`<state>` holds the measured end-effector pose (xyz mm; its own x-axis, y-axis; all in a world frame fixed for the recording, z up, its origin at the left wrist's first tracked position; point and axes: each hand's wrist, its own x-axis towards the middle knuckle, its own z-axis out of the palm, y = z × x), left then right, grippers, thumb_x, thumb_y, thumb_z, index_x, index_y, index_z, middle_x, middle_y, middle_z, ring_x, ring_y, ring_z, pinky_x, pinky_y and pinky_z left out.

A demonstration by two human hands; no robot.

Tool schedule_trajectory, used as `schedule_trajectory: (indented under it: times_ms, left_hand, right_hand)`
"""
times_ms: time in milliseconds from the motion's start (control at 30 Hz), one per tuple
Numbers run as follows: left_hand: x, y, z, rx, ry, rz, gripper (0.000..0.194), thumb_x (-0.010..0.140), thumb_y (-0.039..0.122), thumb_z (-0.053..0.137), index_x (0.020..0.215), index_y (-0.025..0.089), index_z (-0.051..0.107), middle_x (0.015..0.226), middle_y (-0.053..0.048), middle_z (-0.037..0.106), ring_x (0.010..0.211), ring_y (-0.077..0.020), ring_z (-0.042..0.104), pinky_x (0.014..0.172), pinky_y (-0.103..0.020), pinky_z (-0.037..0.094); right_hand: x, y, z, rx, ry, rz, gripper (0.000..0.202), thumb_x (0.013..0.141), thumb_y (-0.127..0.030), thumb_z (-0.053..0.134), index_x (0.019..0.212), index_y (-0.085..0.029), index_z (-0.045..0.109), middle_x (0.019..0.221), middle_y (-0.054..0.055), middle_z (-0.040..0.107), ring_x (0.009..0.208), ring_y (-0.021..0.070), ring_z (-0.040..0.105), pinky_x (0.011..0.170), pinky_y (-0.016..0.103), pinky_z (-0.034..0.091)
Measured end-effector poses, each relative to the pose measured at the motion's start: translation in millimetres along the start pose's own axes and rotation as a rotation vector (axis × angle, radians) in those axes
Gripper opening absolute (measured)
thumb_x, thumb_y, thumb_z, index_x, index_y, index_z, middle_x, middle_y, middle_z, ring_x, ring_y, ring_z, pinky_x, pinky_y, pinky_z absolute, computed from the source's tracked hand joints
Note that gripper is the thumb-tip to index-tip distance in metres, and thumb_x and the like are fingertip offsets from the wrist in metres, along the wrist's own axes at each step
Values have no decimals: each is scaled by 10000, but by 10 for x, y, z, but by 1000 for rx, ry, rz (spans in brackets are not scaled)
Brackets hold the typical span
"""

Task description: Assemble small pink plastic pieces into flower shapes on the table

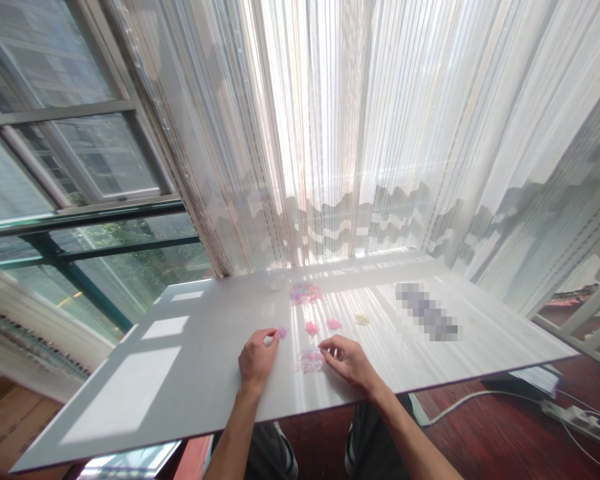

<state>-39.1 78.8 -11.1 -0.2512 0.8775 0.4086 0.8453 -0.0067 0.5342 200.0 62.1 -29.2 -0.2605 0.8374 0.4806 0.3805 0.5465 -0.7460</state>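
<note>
On the white table [205, 373] lie small piles of thin coloured pieces, too small to name. My left hand [261, 353] rests beside a little purple pile [283, 332], thumb and forefinger pinched at its edge. My right hand [345, 360] is at the right side of a mixed pink and pale blue pile [309, 361], its fingertips drawn together; whether they hold a piece is too small to tell. Between and beyond the hands sit a red-pink pile [311, 328], a pink pile [334, 323] and a yellow pile [362, 320]. A larger mixed pile [306, 293] lies farther back.
A faint clear object [275, 283] stands near the table's back edge. A blurred-out patch [427, 311] covers something on the right. Sheer curtains [330, 133] hang behind the table. A power strip [580, 423] and cable lie on the floor at right; a cardboard box [15, 427] is at left.
</note>
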Motion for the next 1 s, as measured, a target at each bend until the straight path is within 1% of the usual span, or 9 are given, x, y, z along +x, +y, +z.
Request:
schedule_trajectory:
  times_ms: [267,400,467,533,600,667,767,900,1000]
  left_hand:
    - [-21,-54,21,-8,-21,10,104,850,296,677,887,265,769,937,-19,785,698,-187,673,606,-249,451]
    - [-41,-42,-1,-53,-14,26,114,838,268,661,885,260,765,914,-15,778,644,-164,640,596,-246,461]
    - [-93,6,4,-112,-16,72,134,836,257,640,894,248,760,893,-17,768,595,-146,604,596,-247,474]
    - [-178,86,24,-219,-49,168,160,846,280,623,927,229,751,899,-23,758,552,-124,560,619,-253,499]
    - [-277,181,55,-326,-136,277,186,868,327,618,952,214,739,907,-31,750,555,-114,547,626,-247,509]
    - [-364,260,89,-384,-226,334,209,872,357,640,993,211,728,922,-35,746,580,-114,551,625,-239,511]
    - [-441,310,131,-456,-288,347,258,867,376,669,1056,207,716,960,-48,748,606,-115,559,637,-236,524]
    - [-477,290,147,-524,-297,308,269,884,381,661,1082,211,725,963,-57,762,598,-114,562,630,-236,536]
    - [-493,285,138,-544,-297,317,256,893,379,657,1072,219,746,939,-55,775,594,-117,565,637,-240,542]
  right_hand:
    - [8,-7,-1,16,1,0,163,899,-279,579,915,-203,723,770,31,701,650,142,617,633,256,520]
    - [7,4,8,14,9,-1,159,898,-270,581,919,-200,722,774,32,704,647,142,620,632,255,520]
    - [7,5,11,18,9,1,163,896,-269,579,922,-198,724,780,33,712,654,143,627,633,255,523]
    - [7,-1,9,30,4,8,169,894,-272,579,922,-194,726,792,35,723,667,144,637,636,252,526]
    - [7,-17,0,43,1,19,172,891,-277,581,917,-191,728,805,37,732,677,145,643,638,250,529]
    - [9,-40,-15,52,-3,31,171,891,-283,584,914,-193,727,816,36,740,685,147,647,644,250,532]
    - [12,-76,-40,65,-3,38,174,895,-295,585,904,-194,727,809,32,741,688,149,651,654,250,535]
    - [8,-100,-57,86,-10,56,193,901,-338,597,899,-199,732,792,24,737,694,152,657,656,251,532]
    - [2,-99,-57,96,-18,70,210,904,-373,609,904,-204,734,788,21,739,696,154,661,651,253,531]
